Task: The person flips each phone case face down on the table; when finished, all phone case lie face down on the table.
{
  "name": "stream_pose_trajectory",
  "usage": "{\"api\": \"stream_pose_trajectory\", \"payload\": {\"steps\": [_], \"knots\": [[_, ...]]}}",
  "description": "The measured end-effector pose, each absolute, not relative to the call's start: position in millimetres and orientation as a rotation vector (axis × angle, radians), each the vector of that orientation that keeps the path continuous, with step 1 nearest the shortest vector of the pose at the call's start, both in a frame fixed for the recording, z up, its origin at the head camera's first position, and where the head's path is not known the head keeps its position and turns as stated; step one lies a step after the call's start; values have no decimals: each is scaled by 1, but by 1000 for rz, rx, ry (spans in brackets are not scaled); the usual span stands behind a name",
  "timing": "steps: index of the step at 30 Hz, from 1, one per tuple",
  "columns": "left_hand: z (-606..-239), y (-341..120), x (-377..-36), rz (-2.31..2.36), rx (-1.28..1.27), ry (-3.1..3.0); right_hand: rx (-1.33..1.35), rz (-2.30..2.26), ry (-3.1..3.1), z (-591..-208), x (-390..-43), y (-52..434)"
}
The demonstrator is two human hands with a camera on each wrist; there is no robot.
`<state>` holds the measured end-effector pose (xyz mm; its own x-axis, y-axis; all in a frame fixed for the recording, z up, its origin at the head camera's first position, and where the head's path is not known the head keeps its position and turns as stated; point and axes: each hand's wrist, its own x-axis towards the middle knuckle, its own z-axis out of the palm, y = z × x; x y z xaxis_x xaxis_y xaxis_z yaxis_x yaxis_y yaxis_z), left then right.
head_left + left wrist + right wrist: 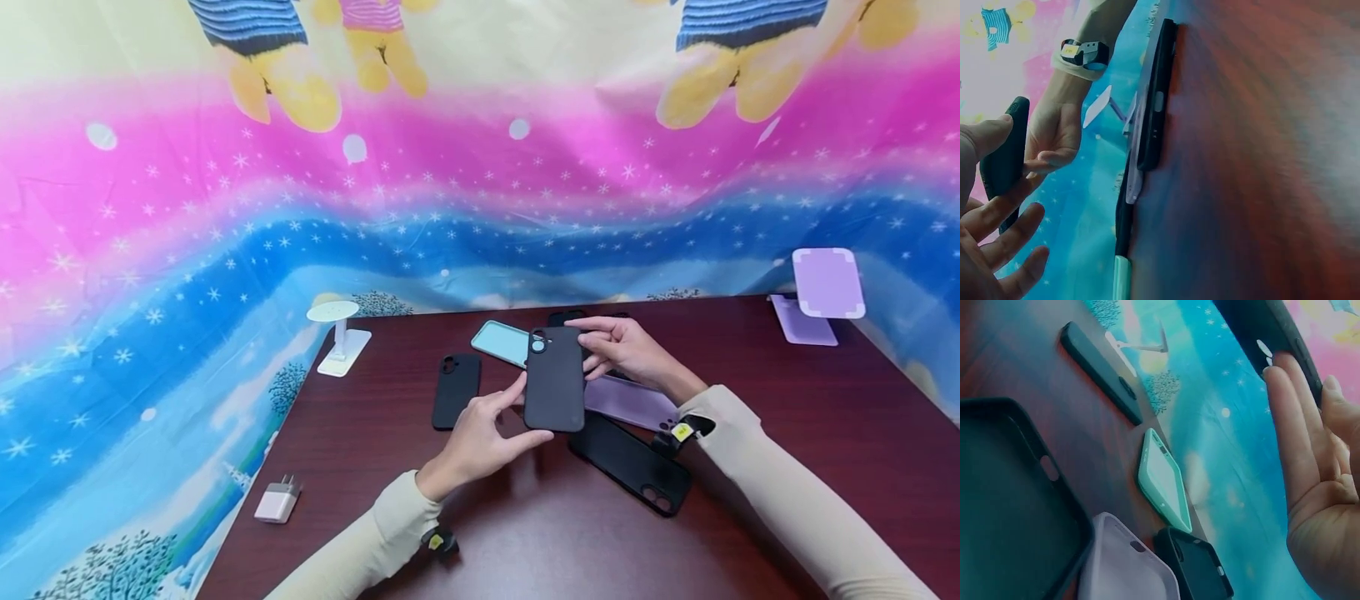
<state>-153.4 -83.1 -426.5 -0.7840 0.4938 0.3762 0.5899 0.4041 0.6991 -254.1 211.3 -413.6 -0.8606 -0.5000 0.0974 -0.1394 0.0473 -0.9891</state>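
Note:
A black phone case (555, 379) is held up above the table, its outer back with the camera cutout facing the head camera. My left hand (480, 437) grips its lower left, thumb along the bottom edge and fingers at the side. At the upper right corner, my right hand (637, 354) pinches the case; the right wrist view shows thumb and fingers on either side of its edge. Below lie a lavender case (630, 402) and a large black case (630, 462), both open side up. A mint case (501, 342) and another black case (456, 392) lie to the left.
One more black case (1194, 562) lies behind, partly hidden by the hands in the head view. A white stand (343, 337) is at the back left, a lavender stand (828, 283) at the back right. A white charger plug (277, 502) sits near the left edge.

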Motion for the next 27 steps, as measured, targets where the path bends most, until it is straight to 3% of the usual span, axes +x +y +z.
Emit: {"api": "stream_pose_trajectory", "payload": {"steps": [27], "knots": [[-439,-176,-88,-831,-777,-3364,-712,-1210,2075,-444,-199,77]]}}
